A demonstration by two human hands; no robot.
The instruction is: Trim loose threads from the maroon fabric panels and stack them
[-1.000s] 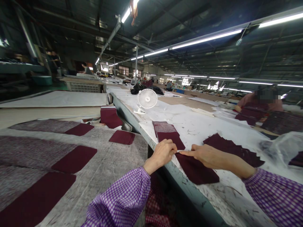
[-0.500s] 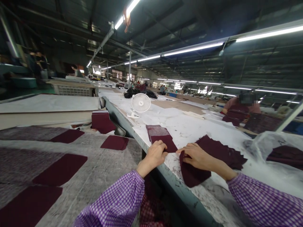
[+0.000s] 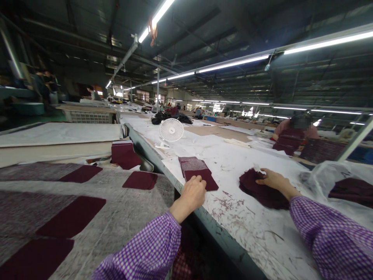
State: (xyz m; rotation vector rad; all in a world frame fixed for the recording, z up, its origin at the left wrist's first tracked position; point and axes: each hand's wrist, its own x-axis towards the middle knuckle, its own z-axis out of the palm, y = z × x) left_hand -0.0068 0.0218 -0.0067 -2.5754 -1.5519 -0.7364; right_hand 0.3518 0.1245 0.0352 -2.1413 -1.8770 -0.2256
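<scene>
At the table's near edge my left hand (image 3: 192, 194) is closed, its curled fingers against the near-left corner of a small stack of maroon and grey fabric pieces (image 3: 198, 171). Whatever its fingertips pinch is hidden. Farther right, my right hand (image 3: 275, 182) has thumb and fingers on the upper edge of a dark maroon fabric piece (image 3: 256, 190). That piece lies over a fanned pile of similar pieces, partly covered by the hand and wrist, so piece and pile are hard to tell apart.
A white fan (image 3: 171, 130) stands on the white-covered table (image 3: 221, 217), which is strewn with thread scraps. On the left, grey cloth (image 3: 116, 221) carries maroon-ended panels (image 3: 72, 216). Clear plastic with dark fabric (image 3: 349, 190) lies right. Another person (image 3: 291, 136) works across the table.
My right hand has carried the maroon piece from the near table edge rightward onto the fanned pile. My left hand stays by the small stack. The view has shifted right.
</scene>
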